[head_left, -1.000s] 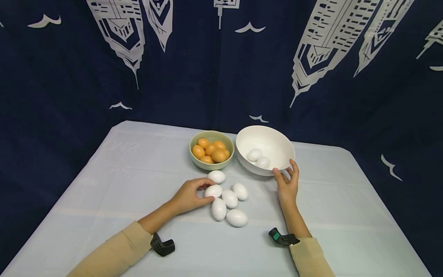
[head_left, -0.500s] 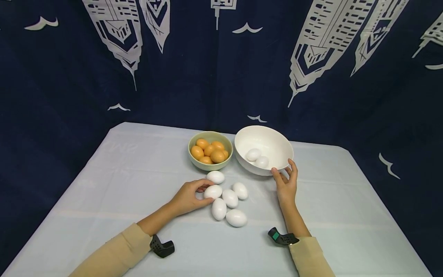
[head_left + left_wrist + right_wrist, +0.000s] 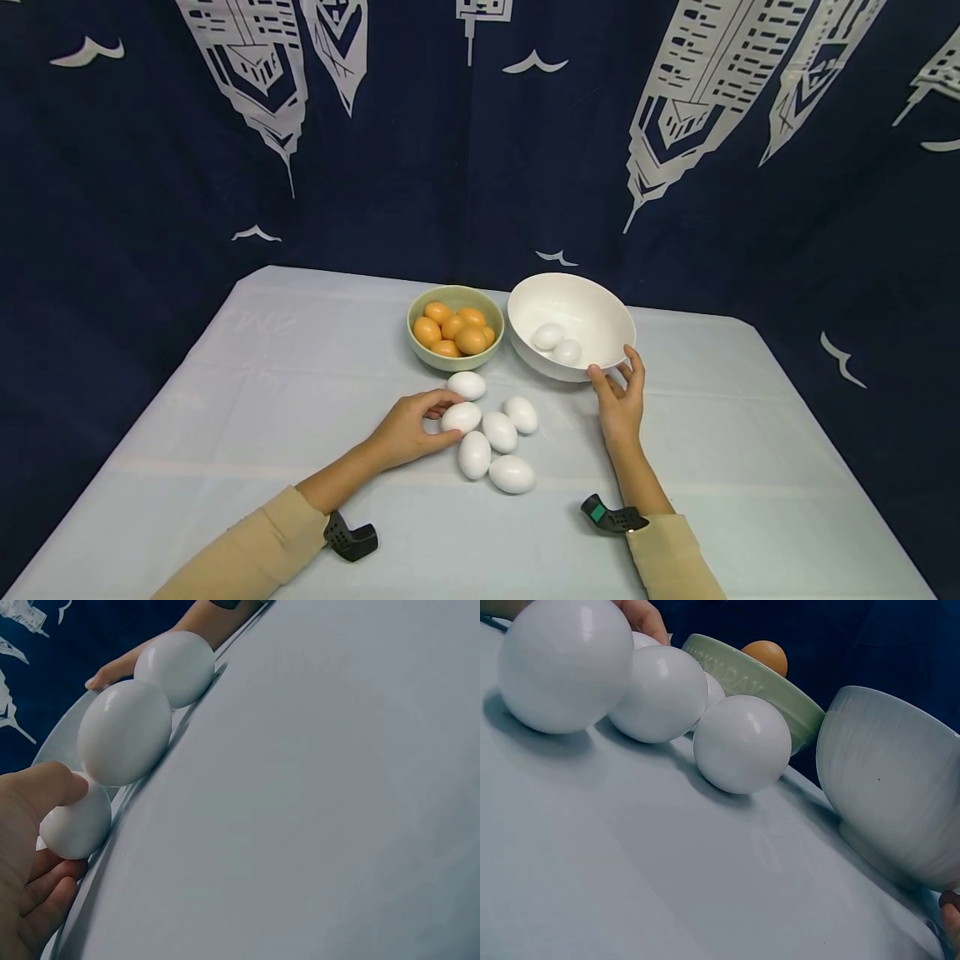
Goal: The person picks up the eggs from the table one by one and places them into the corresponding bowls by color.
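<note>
With thumb and fingers, my left hand (image 3: pixel 408 429) pinches a white egg (image 3: pixel 461 418) on the table; the left wrist view shows the thumb across that egg (image 3: pixel 79 821) and fingers below it. Several other white eggs (image 3: pixel 512 474) lie close around it. My right hand (image 3: pixel 622 408) grips the near right side of a large white bowl (image 3: pixel 592 304), thumb and fingertips at its rim. Inside that bowl rest two white eggs (image 3: pixel 567 352). In the right wrist view only a bit of fingers (image 3: pixel 951 919) shows, under the bowl's side.
A green bowl (image 3: pixel 459 362) full of orange, egg-shaped pieces (image 3: pixel 471 340) stands left of the white bowl, close beside it. The pale-covered table (image 3: pixel 225 400) ends at the back against a dark blue curtain (image 3: pixel 420 167). Black wrist cameras (image 3: pixel 351 537) sit on both wrists.
</note>
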`<state>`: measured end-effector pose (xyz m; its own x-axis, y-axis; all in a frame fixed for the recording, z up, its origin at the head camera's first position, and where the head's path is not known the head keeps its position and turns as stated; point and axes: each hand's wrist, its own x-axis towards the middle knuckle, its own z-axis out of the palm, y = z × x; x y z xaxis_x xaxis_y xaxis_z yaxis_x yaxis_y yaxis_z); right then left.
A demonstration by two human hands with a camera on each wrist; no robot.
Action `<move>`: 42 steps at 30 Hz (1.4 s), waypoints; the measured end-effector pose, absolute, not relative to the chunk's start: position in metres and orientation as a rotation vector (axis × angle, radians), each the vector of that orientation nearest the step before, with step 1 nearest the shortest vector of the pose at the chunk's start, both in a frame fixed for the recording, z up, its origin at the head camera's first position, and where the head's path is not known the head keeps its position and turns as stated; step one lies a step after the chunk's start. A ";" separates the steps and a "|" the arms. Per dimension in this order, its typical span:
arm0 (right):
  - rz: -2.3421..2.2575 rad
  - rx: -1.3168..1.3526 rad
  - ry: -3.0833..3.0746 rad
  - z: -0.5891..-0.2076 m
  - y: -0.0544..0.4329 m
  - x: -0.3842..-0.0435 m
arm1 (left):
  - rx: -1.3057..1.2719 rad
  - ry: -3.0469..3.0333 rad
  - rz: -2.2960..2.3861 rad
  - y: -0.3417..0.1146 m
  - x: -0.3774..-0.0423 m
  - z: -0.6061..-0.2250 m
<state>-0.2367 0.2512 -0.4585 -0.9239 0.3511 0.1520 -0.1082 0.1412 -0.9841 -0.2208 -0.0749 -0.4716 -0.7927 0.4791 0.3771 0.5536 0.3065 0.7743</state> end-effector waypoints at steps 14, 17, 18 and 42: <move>1.842 -0.202 -2.064 -0.460 0.252 -0.237 | -0.939 -2.475 -1.572 -0.074 -0.220 -0.471; 1.835 -0.205 -2.072 -0.459 0.252 -0.237 | -0.935 -2.470 -1.591 -0.073 -0.220 -0.471; 1.832 -0.206 -2.073 -0.458 0.253 -0.237 | -0.931 -2.469 -1.597 -0.073 -0.220 -0.470; 1.843 -0.195 -2.057 -0.460 0.252 -0.237 | -0.891 -2.428 -1.745 -0.053 -0.239 -0.416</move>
<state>-0.2367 0.2520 -0.4600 -0.9216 0.3436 0.1805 -0.1418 0.1349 -0.9807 -0.2386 -0.0530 -0.4163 -0.8367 0.4324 0.3361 0.4565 0.2116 0.8642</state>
